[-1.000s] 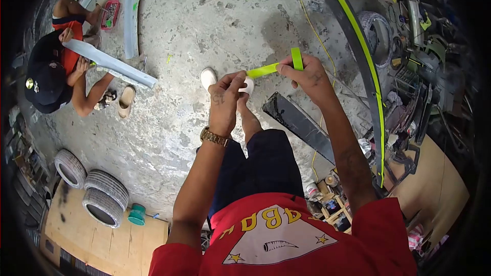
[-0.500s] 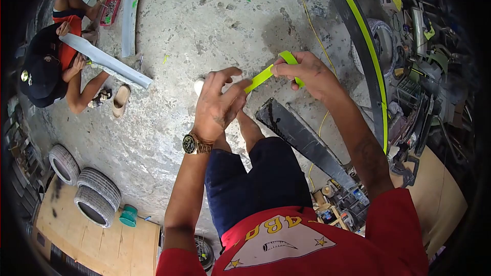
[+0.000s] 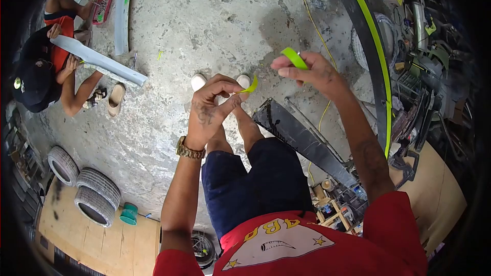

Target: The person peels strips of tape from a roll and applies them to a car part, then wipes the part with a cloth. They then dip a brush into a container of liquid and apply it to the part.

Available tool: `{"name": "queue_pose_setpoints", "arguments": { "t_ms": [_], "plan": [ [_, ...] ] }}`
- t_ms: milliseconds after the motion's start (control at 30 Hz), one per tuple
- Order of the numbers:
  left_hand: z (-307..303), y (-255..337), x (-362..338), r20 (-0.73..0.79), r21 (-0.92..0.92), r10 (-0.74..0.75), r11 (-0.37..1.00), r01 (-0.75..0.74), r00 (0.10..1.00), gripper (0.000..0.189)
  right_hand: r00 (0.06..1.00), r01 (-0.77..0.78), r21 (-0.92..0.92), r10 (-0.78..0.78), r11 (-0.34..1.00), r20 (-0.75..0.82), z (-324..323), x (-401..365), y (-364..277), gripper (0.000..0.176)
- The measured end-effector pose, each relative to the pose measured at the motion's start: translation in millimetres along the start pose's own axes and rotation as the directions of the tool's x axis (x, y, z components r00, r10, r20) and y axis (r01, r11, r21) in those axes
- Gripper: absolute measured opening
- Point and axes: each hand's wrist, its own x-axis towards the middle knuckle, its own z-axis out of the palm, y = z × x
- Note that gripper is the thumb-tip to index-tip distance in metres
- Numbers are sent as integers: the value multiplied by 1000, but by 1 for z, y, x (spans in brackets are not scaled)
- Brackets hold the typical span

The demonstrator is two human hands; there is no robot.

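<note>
My left hand [image 3: 209,112], a watch on its wrist, pinches a short, curled piece of yellow-green tape [image 3: 251,85] between thumb and fingers. To its right my right hand [image 3: 314,74] holds the roll of yellow-green tape [image 3: 295,59], which hangs around the fingers. A gap now lies between the two hands, and the torn piece is apart from the roll. Close by on the right stands a long curved black panel [image 3: 358,18] with a yellow-green stripe along it. Below my hands a dark, tapered panel [image 3: 302,140] leans over the floor.
At the left a seated person [image 3: 48,66] holds a grey curved strip [image 3: 99,60]. A red tray [image 3: 102,9] lies near that person's feet. Several tyres [image 3: 94,204] and a green bucket [image 3: 129,214] stand lower left. A yellow cord [image 3: 313,18] crosses the floor; piled parts fill the right side.
The tape stretched between my hands has come apart. My left hand has turned and keeps a short piece, while the roll stays in my right hand. The view has shifted slightly.
</note>
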Motion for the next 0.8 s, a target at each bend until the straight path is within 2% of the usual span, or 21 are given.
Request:
{"name": "queue_pose_setpoints", "arguments": {
  "t_ms": [67, 100, 167, 300, 367, 433, 500, 567, 633, 667, 700, 800],
  "plan": [
    [0, -3, 3, 51, -48, -42, 998, 45, 998, 17, 992, 23, 40, -28, 999, 125, 5, 4, 17, 43],
    [0, -4, 5, 103, -91, -79, 992, 89, 992, 18, 992, 24, 42, -29, 999, 125, 10, 6, 21, 43],
    [2, -4, 9, 124, -108, -97, 988, 111, 987, 19, 984, 76, 212, -108, 974, 144, 23, 9, 29, 43],
    [5, -5, 14, 169, -107, -111, 986, 130, 979, 20, 973, 45, 377, -126, 925, 193, 29, 16, 38, 41],
    [6, -8, 14, 154, -126, -94, 985, 114, 983, 18, 936, 74, 316, -175, 946, 305, 24, 22, 48, 37],
    [7, -10, 12, 133, -145, -77, 985, 96, 988, 16, 951, 52, 308, -141, 950, 276, 22, 20, 51, 35],
    [9, -13, 8, 120, -211, -115, 968, 139, 986, 17, 962, 28, 297, -106, 954, 251, 20, 18, 51, 33],
    [9, -15, 3, 94, -231, -138, 960, 157, 986, 16, 976, 104, 97, -120, 990, 181, 16, 13, 47, 25],
    [10, -19, 1, 68, -253, -158, 952, 171, 985, 16, 968, 152, 67, -162, 986, 191, 14, 9, 33, 24],
    [11, -21, 0, 74, -264, -120, 955, 135, 990, 17, 960, 196, 39, -200, 980, 197, 13, 7, 27, 22],
    [11, -20, 0, 79, -275, -80, 956, 98, 994, 17, 959, 198, 38, -202, 979, 200, 12, 8, 22, 22],
    [9, -17, 2, 77, -292, -102, 949, 120, 992, 16, 940, 212, 68, -222, 975, 259, 7, 18, 10, 17]
  ]
}}
